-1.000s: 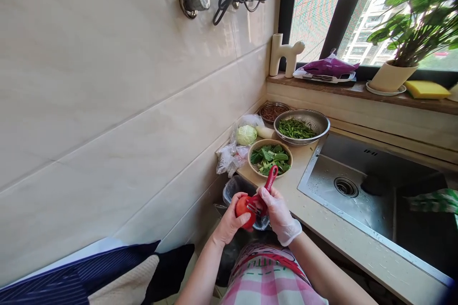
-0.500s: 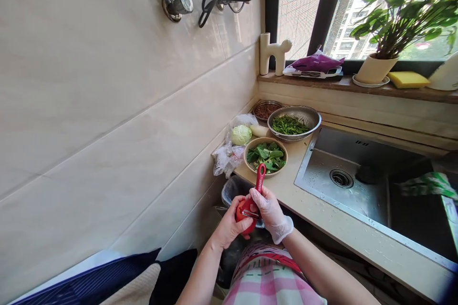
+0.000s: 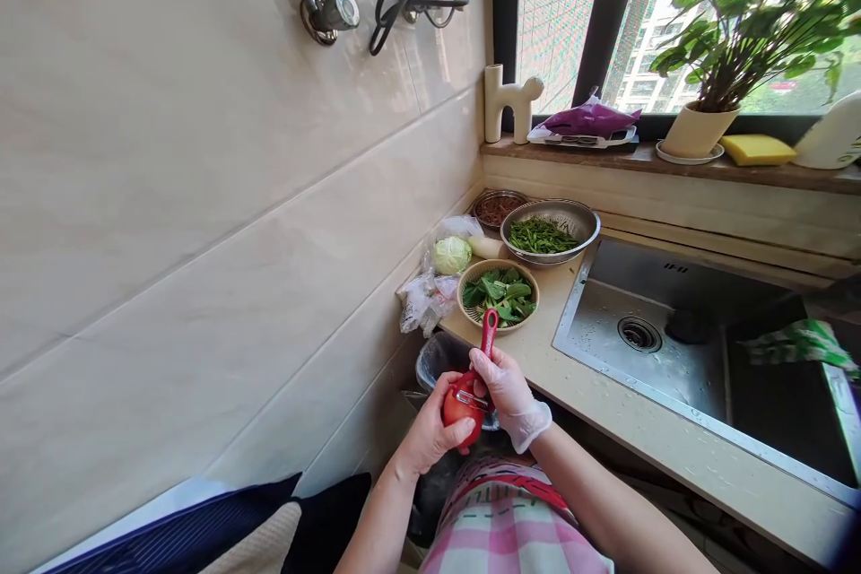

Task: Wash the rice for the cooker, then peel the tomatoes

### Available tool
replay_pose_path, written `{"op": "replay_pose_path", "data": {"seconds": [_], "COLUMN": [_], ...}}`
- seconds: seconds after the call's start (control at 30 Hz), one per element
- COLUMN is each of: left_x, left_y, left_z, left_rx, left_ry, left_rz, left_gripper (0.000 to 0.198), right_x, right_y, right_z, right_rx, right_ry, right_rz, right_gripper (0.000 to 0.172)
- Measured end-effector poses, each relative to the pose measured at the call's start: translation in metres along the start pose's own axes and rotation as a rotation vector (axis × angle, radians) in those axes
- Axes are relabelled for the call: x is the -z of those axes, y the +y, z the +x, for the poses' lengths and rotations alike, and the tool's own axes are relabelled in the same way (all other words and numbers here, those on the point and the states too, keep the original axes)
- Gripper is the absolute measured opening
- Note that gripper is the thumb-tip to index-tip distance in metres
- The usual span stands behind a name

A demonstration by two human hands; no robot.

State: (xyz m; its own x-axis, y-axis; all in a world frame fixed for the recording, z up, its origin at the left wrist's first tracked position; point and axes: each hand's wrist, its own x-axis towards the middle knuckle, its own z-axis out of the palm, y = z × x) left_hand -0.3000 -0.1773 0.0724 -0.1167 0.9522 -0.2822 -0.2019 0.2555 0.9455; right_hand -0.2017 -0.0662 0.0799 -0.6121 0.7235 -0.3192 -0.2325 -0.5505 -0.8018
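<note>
My left hand (image 3: 426, 436) is wrapped round a red tomato (image 3: 459, 413) and holds it over a bin lined with a clear bag (image 3: 440, 357). My right hand (image 3: 508, 392), in a thin clear glove, grips a red-handled peeler (image 3: 482, 352). The peeler's blade rests on the top of the tomato, and its handle points away from me toward a woven basket of green leaves (image 3: 499, 293).
On the counter (image 3: 558, 377) stand a steel bowl of green beans (image 3: 549, 231), a smaller steel dish (image 3: 496, 207), a cabbage (image 3: 451, 255) and crumpled plastic bags (image 3: 423, 300). A steel sink (image 3: 673, 341) lies to the right. The window sill carries a potted plant (image 3: 703, 126) and a sponge.
The peeler's handle has swung from tilted right to nearly upright, and the blade has shifted a little across the tomato. The camera has turned slightly, so the scene slid left.
</note>
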Motion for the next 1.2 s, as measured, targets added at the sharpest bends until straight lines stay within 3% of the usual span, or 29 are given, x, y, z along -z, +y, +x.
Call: {"op": "replay_pose_path", "data": {"seconds": [0.6, 0.83, 1.2], "left_x": [0.004, -0.006, -0.007], "left_y": [0.007, 0.005, 0.007], "left_z": [0.003, 0.003, -0.004], "left_rx": [-0.166, -0.161, -0.206], "left_ry": [0.032, 0.145, 0.23], "left_rz": [0.199, 0.205, 0.358], "left_gripper": [0.064, 0.054, 0.059], "right_x": [-0.003, -0.005, 0.003], "right_y": [-0.007, -0.007, 0.001], "right_z": [0.006, 0.003, 0.019], "right_rx": [-0.068, -0.015, -0.16], "right_ry": [0.056, 0.037, 0.145], "right_rz": [0.126, 0.062, 0.263], "right_gripper": [0.052, 0.051, 0.047]}}
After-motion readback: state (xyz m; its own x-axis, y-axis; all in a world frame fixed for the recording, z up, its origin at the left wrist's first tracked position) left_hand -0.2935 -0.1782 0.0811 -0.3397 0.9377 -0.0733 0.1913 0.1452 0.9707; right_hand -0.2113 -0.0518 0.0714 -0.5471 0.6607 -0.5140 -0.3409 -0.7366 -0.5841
